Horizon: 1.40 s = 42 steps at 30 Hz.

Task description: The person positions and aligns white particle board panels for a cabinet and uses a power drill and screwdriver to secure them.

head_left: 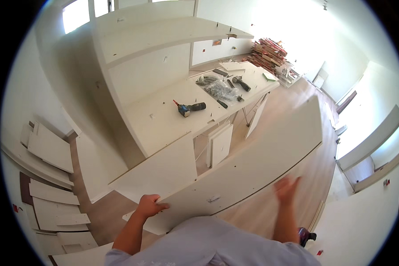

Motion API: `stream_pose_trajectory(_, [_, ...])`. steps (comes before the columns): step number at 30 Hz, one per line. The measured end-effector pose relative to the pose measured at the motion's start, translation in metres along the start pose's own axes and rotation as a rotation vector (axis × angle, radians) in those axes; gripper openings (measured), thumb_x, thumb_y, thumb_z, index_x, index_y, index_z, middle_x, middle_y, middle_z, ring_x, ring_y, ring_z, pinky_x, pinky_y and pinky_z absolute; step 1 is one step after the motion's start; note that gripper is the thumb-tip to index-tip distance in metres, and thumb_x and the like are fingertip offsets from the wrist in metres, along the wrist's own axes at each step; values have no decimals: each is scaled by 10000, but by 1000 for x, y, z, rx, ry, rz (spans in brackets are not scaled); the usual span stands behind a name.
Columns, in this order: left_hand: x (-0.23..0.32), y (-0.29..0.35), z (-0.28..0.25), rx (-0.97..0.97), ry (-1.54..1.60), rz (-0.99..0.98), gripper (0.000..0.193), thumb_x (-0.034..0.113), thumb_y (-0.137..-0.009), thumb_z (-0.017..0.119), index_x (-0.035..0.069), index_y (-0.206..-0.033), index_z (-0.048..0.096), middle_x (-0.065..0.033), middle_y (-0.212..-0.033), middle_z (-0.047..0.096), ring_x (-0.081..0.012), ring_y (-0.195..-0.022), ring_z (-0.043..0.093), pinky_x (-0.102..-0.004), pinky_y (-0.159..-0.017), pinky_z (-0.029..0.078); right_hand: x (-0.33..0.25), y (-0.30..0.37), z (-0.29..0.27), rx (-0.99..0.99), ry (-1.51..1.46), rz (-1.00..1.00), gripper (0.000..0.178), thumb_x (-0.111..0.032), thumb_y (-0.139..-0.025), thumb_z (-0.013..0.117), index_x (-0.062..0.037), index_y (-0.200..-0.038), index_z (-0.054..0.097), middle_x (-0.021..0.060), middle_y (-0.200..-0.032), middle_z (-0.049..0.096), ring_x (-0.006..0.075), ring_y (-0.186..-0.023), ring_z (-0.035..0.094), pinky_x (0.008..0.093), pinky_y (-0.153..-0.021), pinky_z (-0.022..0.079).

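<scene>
A grey shirt front (213, 241) is nearest; beyond it, a long white furniture panel (252, 159) slants from near left to far right. The left hand (150, 206) pinches its near-left edge; the right hand (287, 189) (blurred) is spread, right of it. Farther, a cordless drill (188, 108) lies leftward.

Passage: wooden floor (308, 181), right of long white panel (252, 164), beside open right hand (287, 188). Obstacles: said panel, left hand (151, 206) on its edge, between person and worktop (157, 135); upon worktop, blue-black power tool (185, 111), black drill (241, 83), plastic bag (222, 91); above its rear, shelf (164, 37).
</scene>
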<state>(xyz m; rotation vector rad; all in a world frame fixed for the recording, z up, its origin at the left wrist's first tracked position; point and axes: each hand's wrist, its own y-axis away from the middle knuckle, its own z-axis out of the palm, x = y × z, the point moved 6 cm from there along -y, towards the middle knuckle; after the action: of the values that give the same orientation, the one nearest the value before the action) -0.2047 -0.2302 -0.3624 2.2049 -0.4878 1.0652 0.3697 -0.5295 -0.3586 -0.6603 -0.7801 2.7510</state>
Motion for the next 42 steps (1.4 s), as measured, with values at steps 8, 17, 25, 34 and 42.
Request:
stream_pose_trajectory(8, [120, -164, 18, -163, -416, -3, 596, 667, -845, 723, 73, -874, 738, -112, -753, 729, -247, -705, 724, -374, -666, 547, 38, -64, -121, 1372, 295, -51, 608, -459, -1052, 547, -37, -1482, 467, 111, -1533, 519, 321, -1390, 502, 472, -1197, 374])
stream_pose_trajectory(17, [285, -370, 113, -7, -400, 30, 600, 643, -899, 657, 49, -919, 739, -176, -923, 737, -364, -928, 700, -465, -815, 533, -6, -156, -305, 1284, 293, 133, 779, -641, -981, 565, -92, -1521, 447, 98, -1582, 465, 335, -1447, 425, 554, -1202, 323])
stream_pose_trajectory(25, [221, -334, 78, 80, -333, -436, 503, 506, -903, 729, 33, -1074, 705, -174, -991, 734, -296, -991, 701, -406, -796, 551, -128, -193, -416, 1470, 338, 340, 985, -840, -882, 496, -125, -1557, 431, 74, -1638, 395, 330, -1492, 355, 556, -1234, 217])
stream_pose_trajectory(34, [126, -404, 182, 655, 1070, -428, 601, 396, -973, 719, 28, -1402, 515, -122, -1258, 663, -272, -1145, 636, -449, -941, 538, -170, -310, -475, 1372, 483, 328, 884, -732, -952, 526, -78, -1541, 441, 102, -1604, 442, 328, -1467, 398, 515, -1209, 292])
stream_pose_trajectory(42, [182, -430, 226, 979, 436, -479, 692, 464, -965, 709, -114, -1318, 564, -240, -1311, 646, -299, -1200, 613, -408, -998, 494, -184, -408, -530, 1385, 436, 377, 917, -726, -917, 595, -60, -1531, 452, 109, -1608, 435, 327, -1469, 397, 512, -1226, 269])
